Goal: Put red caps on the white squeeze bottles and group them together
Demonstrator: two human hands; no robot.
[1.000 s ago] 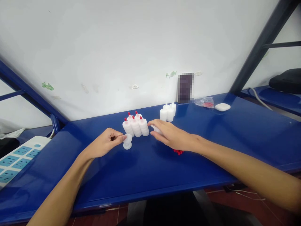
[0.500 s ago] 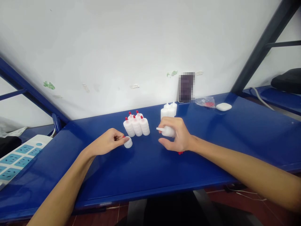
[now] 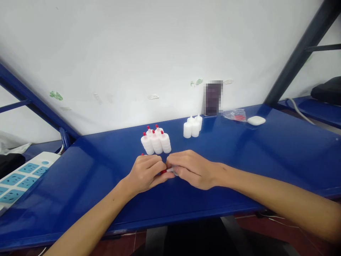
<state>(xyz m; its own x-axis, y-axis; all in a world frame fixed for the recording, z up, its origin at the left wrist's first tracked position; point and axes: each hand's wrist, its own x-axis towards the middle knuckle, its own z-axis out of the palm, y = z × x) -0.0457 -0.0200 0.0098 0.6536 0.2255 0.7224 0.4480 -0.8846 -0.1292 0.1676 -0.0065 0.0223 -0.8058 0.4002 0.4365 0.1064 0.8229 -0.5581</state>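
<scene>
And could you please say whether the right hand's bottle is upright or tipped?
Tipped: its white nozzle points sideways toward the red cap in the left hand.

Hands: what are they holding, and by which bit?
The left hand pinches a red cap, exact spot hidden; the right hand holds a bottle, apparently by its mostly hidden body.

- Before me I have a blue worktop [image 3: 239, 153], its surface shiny.
- On it, left of the middle, five bottles [image 3: 156, 144] with red caps [image 3: 162, 132] stand upright, close together.
- More to the right and further back, I see four white bottles [image 3: 195, 129], also upright in a group.
- At the back edge stands a dark rectangular thing [image 3: 212, 99], which is blurred for me.
- To its right lie a clear plastic bag [image 3: 231, 114] with red pieces [image 3: 239, 117] inside and a rounded white object [image 3: 256, 121].
</scene>
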